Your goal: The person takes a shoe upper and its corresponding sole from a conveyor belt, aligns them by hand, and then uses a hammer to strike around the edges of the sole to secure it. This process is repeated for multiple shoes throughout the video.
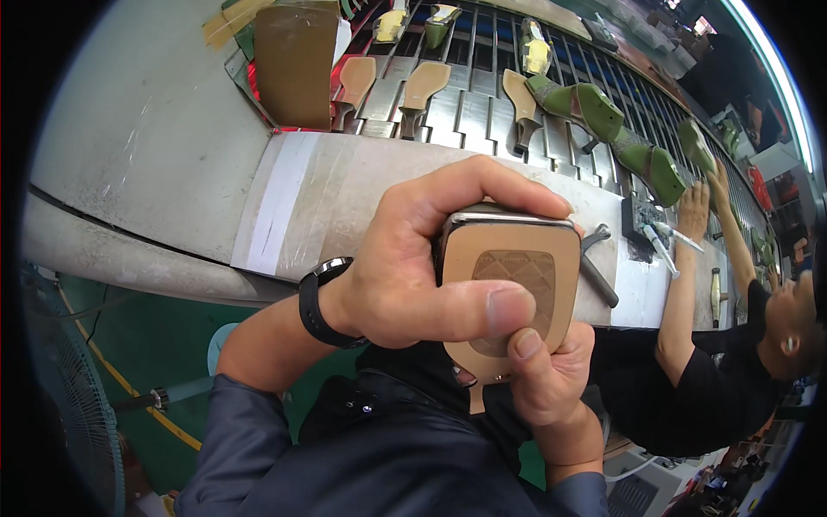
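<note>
In front of my chest I hold a shoe with its tan sole (558,258) turned up. The sole carries a darker quilted-pattern inset, and a shiny dark edge runs along its far end. My left hand (413,276) is closed round it from the left, thumb lying across the inset and fingers over the far edge. Below, my right hand (551,379) pinches the near end, its thumb tip against the sole. The shoe's upper is mostly hidden beneath. A wrench (597,267) lies on the bench just right of the shoe.
Beyond the pale bench (353,185), a slatted metal conveyor (474,112) bears loose tan soles (425,84) and green shoe lasts (586,108). A brown board (297,65) stands at the left. At right, a co-worker's hands (693,211) reach beside a black holder (642,222) with white-handled tools.
</note>
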A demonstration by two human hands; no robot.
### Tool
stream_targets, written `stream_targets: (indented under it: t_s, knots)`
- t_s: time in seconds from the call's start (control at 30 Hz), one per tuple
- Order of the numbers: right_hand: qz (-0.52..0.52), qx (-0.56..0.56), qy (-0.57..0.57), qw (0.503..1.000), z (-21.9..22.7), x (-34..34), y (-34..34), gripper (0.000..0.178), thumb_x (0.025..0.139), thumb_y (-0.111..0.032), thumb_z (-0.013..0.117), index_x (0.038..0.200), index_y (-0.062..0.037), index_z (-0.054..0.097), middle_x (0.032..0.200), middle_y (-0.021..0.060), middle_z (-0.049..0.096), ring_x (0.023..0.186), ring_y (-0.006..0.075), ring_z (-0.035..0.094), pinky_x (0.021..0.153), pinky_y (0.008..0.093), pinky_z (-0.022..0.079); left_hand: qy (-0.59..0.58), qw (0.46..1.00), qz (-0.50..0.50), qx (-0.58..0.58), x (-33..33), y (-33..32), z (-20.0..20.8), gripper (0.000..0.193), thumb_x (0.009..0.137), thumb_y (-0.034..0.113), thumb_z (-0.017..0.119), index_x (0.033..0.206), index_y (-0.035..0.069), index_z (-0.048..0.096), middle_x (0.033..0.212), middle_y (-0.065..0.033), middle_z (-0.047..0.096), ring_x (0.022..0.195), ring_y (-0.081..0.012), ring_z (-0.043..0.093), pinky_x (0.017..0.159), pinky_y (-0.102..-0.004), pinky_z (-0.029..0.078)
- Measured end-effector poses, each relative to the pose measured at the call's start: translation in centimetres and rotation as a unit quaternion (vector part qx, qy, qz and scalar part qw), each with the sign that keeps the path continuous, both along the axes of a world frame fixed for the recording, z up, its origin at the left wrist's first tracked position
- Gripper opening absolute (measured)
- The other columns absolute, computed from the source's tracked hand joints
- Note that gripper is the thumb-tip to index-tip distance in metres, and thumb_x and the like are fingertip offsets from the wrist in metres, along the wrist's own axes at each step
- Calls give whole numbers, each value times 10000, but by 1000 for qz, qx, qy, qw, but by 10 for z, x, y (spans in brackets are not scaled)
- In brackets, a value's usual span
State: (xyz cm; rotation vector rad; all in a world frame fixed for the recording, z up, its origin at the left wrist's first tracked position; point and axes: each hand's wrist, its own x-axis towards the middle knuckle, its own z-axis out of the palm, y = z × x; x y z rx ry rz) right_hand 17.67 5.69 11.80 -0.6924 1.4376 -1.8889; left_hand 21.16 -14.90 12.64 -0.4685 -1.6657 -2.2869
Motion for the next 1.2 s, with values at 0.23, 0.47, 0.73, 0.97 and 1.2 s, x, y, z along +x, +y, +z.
stream_targets:
  t_s: [0.23, 0.47, 0.73, 0.97, 1.2]
  knots:
    - [1, 20, -18, 1000, 5, 1, -1, 297, 1050, -163, 614, 1035, 103, 746, 842, 155, 779, 733, 179, 749, 646, 292, 608, -33, 999, 8, 17, 5, 2, 7, 458, 978, 293, 624, 1303, -27, 582, 1283, -308, 666, 1222, -349, 667, 1055, -482, 536]
    - [-19, 2, -35, 999, 4, 6, -2, 321, 1056, -181, 614, 1053, 123, 720, 883, 182, 774, 738, 200, 750, 645, 302, 614, 3, 1000, -14, 9, 3, 0, 3, 549, 1076, 435, 508, 1319, -53, 572, 1318, -318, 646, 1243, -346, 653, 1080, -473, 516]
    - [-7, 3, -87, 996, 8, -35, -8, 514, 1081, -358, 536, 1203, 136, 609, 912, 231, 739, 696, 257, 743, 570, 337, 619, 5, 998, -46, 38, -41, -11, 1, 797, 1085, 602, 369, 1484, -80, 470, 1375, -247, 636, 1275, -284, 639, 1095, -388, 504]
    - [-2, -53, -83, 995, 3, -49, -9, 457, 1104, -289, 501, 1216, 140, 611, 949, 245, 737, 712, 272, 755, 532, 321, 634, 116, 983, 17, -138, -58, -28, -4, 715, 1110, 543, 366, 1462, -64, 504, 1300, -151, 687, 1185, -207, 683, 1046, -327, 522]
    - [-67, -2, -15, 998, 4, -43, -12, 449, 1102, -299, 526, 1143, 128, 655, 890, 201, 745, 661, 220, 744, 560, 310, 638, 112, 983, -4, -149, -50, -29, -7, 695, 1077, 479, 536, 1532, -30, 407, 1361, -129, 627, 1264, -184, 616, 1075, -323, 486]
